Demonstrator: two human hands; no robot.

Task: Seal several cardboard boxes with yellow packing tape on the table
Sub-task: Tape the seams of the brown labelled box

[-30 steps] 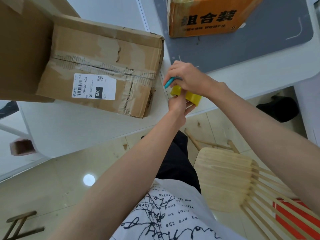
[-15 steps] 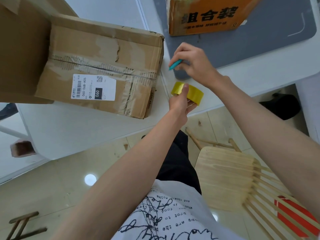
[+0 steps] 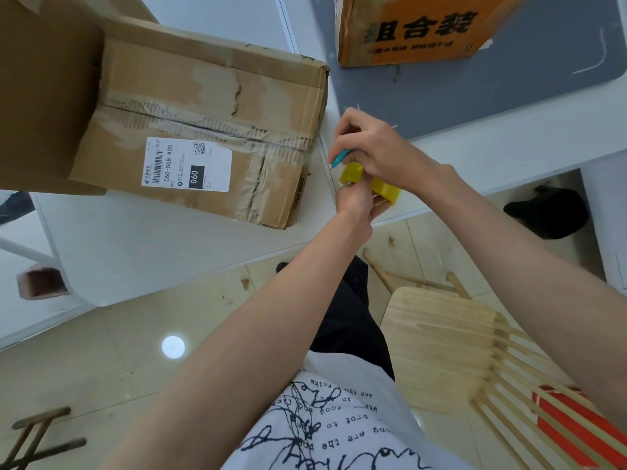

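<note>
At frame centre, over the white table [image 3: 142,245] edge, the left hand [image 3: 354,198] grips the yellow tape roll [image 3: 386,189]; the right hand [image 3: 376,147] pinches a teal cutter [image 3: 339,160] pointing lower left, beside the brown box [image 3: 210,120].

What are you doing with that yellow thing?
A person stands at a white table. Their left hand holds a roll of yellow tape, and their right hand holds a teal tool right over it. A worn cardboard box beside them has no yellow tape on it yet.
</note>
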